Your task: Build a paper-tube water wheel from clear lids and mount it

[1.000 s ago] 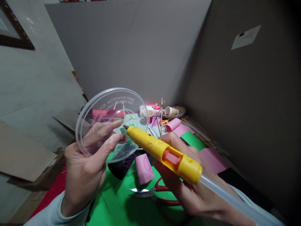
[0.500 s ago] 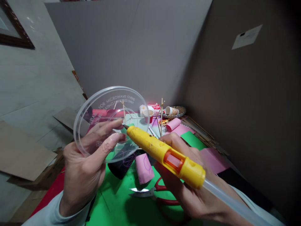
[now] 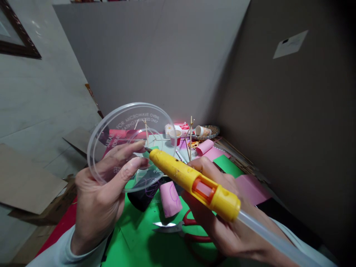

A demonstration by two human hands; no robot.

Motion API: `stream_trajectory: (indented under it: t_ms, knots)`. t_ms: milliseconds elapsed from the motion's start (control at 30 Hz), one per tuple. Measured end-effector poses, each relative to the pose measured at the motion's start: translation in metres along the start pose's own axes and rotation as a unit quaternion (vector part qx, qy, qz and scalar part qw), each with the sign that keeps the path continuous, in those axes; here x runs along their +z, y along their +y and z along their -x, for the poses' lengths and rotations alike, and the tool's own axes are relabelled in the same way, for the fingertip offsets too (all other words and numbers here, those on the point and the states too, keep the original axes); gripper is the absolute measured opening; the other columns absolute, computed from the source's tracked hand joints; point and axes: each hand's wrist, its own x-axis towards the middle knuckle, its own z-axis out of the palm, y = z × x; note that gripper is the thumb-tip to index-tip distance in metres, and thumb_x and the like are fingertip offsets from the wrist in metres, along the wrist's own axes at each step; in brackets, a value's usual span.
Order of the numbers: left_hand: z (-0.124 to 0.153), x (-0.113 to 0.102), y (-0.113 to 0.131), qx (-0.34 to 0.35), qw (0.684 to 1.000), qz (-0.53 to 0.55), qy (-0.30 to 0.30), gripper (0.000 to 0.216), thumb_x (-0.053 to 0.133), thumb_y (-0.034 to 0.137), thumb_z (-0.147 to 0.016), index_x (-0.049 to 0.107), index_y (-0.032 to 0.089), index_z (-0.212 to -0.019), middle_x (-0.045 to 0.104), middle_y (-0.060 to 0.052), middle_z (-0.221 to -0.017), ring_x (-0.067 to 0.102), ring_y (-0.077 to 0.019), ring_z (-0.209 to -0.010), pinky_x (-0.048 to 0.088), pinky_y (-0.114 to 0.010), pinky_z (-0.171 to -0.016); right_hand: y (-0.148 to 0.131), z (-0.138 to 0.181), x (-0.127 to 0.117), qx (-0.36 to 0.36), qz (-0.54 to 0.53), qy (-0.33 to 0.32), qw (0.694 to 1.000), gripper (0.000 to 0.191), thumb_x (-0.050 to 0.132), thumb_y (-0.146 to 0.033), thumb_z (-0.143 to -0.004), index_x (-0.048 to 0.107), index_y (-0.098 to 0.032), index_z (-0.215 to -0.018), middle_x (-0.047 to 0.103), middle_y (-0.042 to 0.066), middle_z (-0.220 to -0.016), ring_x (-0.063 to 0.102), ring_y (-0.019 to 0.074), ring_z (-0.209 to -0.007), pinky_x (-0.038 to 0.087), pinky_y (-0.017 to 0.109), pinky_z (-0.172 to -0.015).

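My left hand (image 3: 102, 193) is closed on a clear round plastic lid (image 3: 139, 107) with raised lettering, thumb in front and fingers partly seen through it. My right hand (image 3: 214, 218) grips a yellow hot glue gun (image 3: 178, 167), a translucent glue stick (image 3: 267, 235) sticking out of its rear. The glue gun's metal nozzle points left and is at the lid, close to my left fingertips; whether it touches cannot be made out. Below are a black roll (image 3: 140, 198) and a pink roll (image 3: 170, 200) with purple lines, plus red-handled scissors (image 3: 169, 227) with blades apart.
Green sheet (image 3: 128, 244) covers the near table. Farther back are a red-and-white paper cup (image 3: 175, 138), tied wooden sticks (image 3: 191, 137) and a woven basket (image 3: 215, 131) with a cup in it. Pink paper (image 3: 253, 189) and stacked cardboard (image 3: 236, 150) lie at right. Grey panels stand behind.
Almost nothing differs. The glue gun's rear end has shifted very slightly left, while the lid and both hands keep nearly the same place.
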Motion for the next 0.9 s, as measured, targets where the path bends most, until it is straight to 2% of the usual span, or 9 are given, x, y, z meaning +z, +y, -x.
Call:
stream_trajectory:
  t_ms: [167, 233, 400, 567, 700, 800, 900]
  knots:
    - [-0.0002, -0.0001, 0.0002, 0.025, 1.000, -0.007, -0.008, 0.024, 0.086, 0.029, -0.081, 0.086, 0.024, -0.104, 0.082, -0.005, -0.111, 0.076, -0.0170, -0.087, 0.063, -0.018, -0.076, 0.0006, 0.0016, 0.0001, 0.007, -0.001, -0.003, 1.000, 0.025, 0.054, -0.015, -0.079, 0.049, -0.024, -0.101, 0.059, 0.009, -0.113, 0.057, 0.0195, -0.076, 0.053, 0.038, -0.066]
    - [-0.0005, -0.0005, -0.0010, 0.025, 1.000, -0.010, -0.009, 0.023, 0.085, 0.029, -0.082, 0.086, 0.024, -0.105, 0.081, -0.004, -0.111, 0.076, -0.0163, -0.087, 0.063, -0.018, -0.077, -0.0001, 0.0015, 0.0000, 0.007, 0.000, -0.002, 1.000, 0.023, 0.053, -0.015, -0.079, 0.049, -0.023, -0.100, 0.059, 0.009, -0.112, 0.058, 0.0206, -0.077, 0.054, 0.040, -0.068]
    - [-0.0010, -0.0014, -0.0036, 0.050, 0.999, -0.015, -0.012, 0.020, 0.083, 0.024, -0.084, 0.086, 0.026, -0.103, 0.081, -0.002, -0.112, 0.075, -0.0134, -0.085, 0.062, -0.016, -0.076, -0.0017, 0.0005, 0.0001, 0.003, -0.008, 0.013, 1.000, 0.015, 0.050, -0.016, -0.082, 0.048, -0.023, -0.095, 0.059, 0.008, -0.107, 0.056, 0.0180, -0.071, 0.052, 0.036, -0.061]
    - [-0.0008, -0.0025, -0.0011, 0.020, 0.999, -0.032, -0.011, 0.024, 0.083, 0.031, -0.086, 0.085, 0.027, -0.109, 0.082, -0.002, -0.112, 0.076, -0.0137, -0.086, 0.060, -0.015, -0.077, -0.0018, -0.0017, -0.0006, -0.020, 0.017, 0.028, 0.999, 0.012, 0.045, -0.015, -0.088, 0.048, -0.022, -0.097, 0.061, 0.010, -0.108, 0.059, 0.0185, -0.071, 0.054, 0.037, -0.063]
    - [0.0000, -0.0040, -0.0003, 0.033, 0.998, -0.049, -0.022, 0.022, 0.083, 0.030, -0.086, 0.085, 0.027, -0.108, 0.082, 0.000, -0.112, 0.075, -0.0123, -0.084, 0.059, -0.014, -0.076, -0.0017, -0.0027, -0.0006, -0.046, 0.041, 0.039, 0.997, 0.010, 0.046, -0.014, -0.090, 0.050, -0.023, -0.094, 0.062, 0.009, -0.104, 0.061, 0.0185, -0.074, 0.055, 0.036, -0.067]
    - [0.0007, -0.0049, -0.0019, 0.019, 0.999, -0.034, -0.018, 0.025, 0.084, 0.030, -0.086, 0.085, 0.027, -0.110, 0.082, 0.000, -0.116, 0.076, -0.0131, -0.087, 0.059, -0.014, -0.076, -0.0004, -0.0015, 0.0018, -0.063, 0.034, 0.067, 0.995, 0.008, 0.047, -0.017, -0.091, 0.051, -0.024, -0.093, 0.062, 0.006, -0.099, 0.057, 0.0160, -0.068, 0.052, 0.032, -0.060]
    - [-0.0004, -0.0042, -0.0014, 0.040, 0.998, -0.040, -0.016, 0.022, 0.084, 0.026, -0.084, 0.086, 0.026, -0.106, 0.082, 0.000, -0.113, 0.076, -0.0121, -0.084, 0.059, -0.014, -0.075, 0.0013, 0.0003, 0.0046, -0.054, 0.006, 0.084, 0.995, 0.009, 0.048, -0.020, -0.094, 0.054, -0.025, -0.100, 0.064, 0.005, -0.103, 0.055, 0.0149, -0.064, 0.050, 0.031, -0.056]
